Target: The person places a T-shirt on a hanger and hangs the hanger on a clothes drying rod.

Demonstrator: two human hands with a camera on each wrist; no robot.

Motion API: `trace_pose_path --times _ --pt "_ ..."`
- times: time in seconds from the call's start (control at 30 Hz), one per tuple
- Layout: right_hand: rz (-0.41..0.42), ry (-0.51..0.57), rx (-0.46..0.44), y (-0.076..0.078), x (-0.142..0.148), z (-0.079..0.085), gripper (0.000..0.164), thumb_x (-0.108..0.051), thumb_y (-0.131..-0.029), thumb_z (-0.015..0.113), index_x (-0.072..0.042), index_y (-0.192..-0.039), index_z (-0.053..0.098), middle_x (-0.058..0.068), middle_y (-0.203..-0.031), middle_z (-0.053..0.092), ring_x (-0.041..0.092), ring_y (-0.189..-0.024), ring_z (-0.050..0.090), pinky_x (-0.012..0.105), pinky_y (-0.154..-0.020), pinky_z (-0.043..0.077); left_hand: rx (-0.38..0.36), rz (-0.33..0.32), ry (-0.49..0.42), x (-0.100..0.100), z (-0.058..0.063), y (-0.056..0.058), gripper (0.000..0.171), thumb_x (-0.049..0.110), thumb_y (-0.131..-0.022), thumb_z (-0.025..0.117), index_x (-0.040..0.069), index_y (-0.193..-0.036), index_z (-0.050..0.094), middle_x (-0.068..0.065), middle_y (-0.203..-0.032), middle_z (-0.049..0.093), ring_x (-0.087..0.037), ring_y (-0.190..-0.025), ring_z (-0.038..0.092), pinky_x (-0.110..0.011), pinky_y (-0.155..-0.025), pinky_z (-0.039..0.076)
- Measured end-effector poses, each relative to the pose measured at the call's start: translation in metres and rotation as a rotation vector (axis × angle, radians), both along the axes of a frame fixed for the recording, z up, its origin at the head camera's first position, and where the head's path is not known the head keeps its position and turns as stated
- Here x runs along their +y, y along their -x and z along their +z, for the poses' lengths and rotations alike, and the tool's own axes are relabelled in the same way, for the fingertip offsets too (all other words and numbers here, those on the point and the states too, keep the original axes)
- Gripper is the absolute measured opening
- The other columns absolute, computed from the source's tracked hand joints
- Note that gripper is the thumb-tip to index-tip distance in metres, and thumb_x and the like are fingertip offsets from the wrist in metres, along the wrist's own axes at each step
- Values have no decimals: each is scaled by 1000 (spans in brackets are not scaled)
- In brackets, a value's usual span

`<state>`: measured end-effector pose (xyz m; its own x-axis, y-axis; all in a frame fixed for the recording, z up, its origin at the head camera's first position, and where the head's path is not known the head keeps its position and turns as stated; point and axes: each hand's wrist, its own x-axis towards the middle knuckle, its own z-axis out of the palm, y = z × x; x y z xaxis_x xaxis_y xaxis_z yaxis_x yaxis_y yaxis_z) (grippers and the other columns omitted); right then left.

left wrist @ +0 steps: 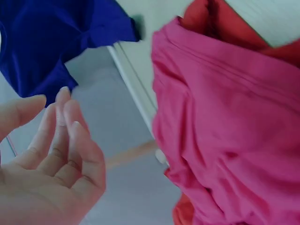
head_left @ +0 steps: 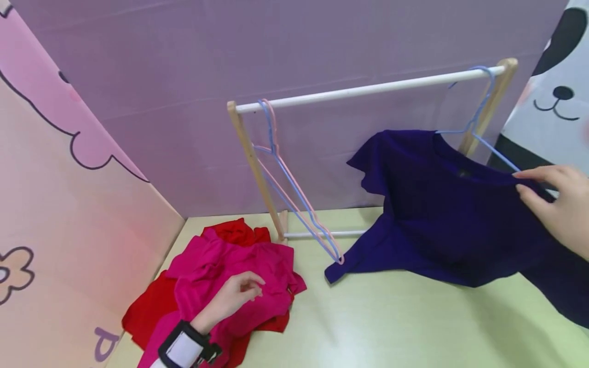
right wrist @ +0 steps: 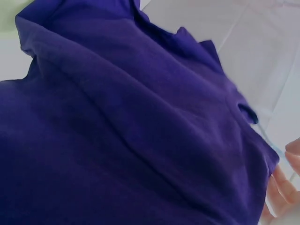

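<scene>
Is a dark blue-purple short-sleeved shirt [head_left: 442,225], loosely creased. Hangs askew, partly on a light-blue hanger [head_left: 497,152] hooked over a white rail [head_left: 368,90]. Is pinched beside the collar by the right hand [head_left: 563,204].

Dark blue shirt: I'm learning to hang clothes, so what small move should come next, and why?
The right hand should probably ease the dark blue shirt over the exposed arm of its blue hanger, because much of that arm shows outside the neckline this hand pinches.
</scene>
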<state>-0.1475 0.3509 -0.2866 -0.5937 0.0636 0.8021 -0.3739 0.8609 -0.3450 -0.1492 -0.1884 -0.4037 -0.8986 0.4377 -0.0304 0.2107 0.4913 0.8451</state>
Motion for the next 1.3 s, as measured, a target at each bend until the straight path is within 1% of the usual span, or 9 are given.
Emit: trace_pose_path --times 0.17,0.23,0.43,0.57,0.67,0.77,0.9,1.1,1.3 --pt "11 -134 33 -17 -27 3 17 -7 -81 54 6 -88 63 -5 -92 57 36 -82 44 12 -83 21 32 16 118 -11 -9 2 17 4 -80 61 0 -97 58 -6 -77 59 -20 -70 56 -24 -59 45" --pt "30 -165 -8 -22 -33 1 13 -2 -80 55 6 -88 63 13 -89 58 34 -82 44 15 -82 23 52 -20 208 -15 -13 1 23 4 -76 65 -1 -98 58 -7 -79 58 -20 -71 54 -24 -58 43" --pt "64 -193 -220 -36 -41 -23 20 6 -74 63 -1 -92 61 20 -94 56 32 -86 44 49 -74 31 127 -86 579 -20 -27 -10 50 10 -59 79 -3 -102 57 -15 -92 53 -34 -85 50 -49 -68 43" --pt "78 -200 -309 -42 -42 -46 23 0 -72 68 -8 -92 62 12 -93 58 8 -88 46 29 -71 37 185 -44 716 -19 -40 -14 56 13 -52 83 -2 -100 58 -18 -97 54 -39 -89 50 -56 -67 41" --pt "98 -205 -353 -44 -44 -61 26 -2 -69 71 -12 -91 63 6 -90 59 -15 -89 36 12 -65 35 244 -46 720 -18 -49 -15 54 12 -50 83 -4 -96 58 -20 -94 55 -39 -86 52 -54 -65 43" --pt "131 -195 -394 -46 -48 -73 25 -4 -69 72 -14 -91 63 1 -89 59 -22 -89 33 7 -65 34 264 -38 694 -16 -56 -15 54 11 -53 81 -9 -96 57 -27 -96 54 -43 -86 53 -53 -70 44" --pt "183 -173 -419 -49 -51 -85 25 -3 -69 72 -16 -88 63 -9 -87 59 -19 -86 40 3 -65 34 239 -23 660 -16 -64 -11 46 6 -61 76 -14 -95 54 -33 -97 53 -46 -90 52 -51 -78 42" --pt "238 -132 -473 -53 -49 -99 24 -1 -70 71 -16 -88 63 -16 -85 59 -11 -78 49 7 -61 37 304 -50 611 -23 -71 -2 19 -1 -64 71 4 -69 53 -6 -64 53 -26 -65 55 -35 -56 43" --pt "280 -82 -503 -55 -44 -109 24 3 -71 68 -13 -88 63 -24 -84 55 -8 -72 51 7 -59 36 263 -17 470 -33 -63 7 12 -1 -70 67 1 -76 58 0 -64 50 -13 -59 44 -26 -53 38"
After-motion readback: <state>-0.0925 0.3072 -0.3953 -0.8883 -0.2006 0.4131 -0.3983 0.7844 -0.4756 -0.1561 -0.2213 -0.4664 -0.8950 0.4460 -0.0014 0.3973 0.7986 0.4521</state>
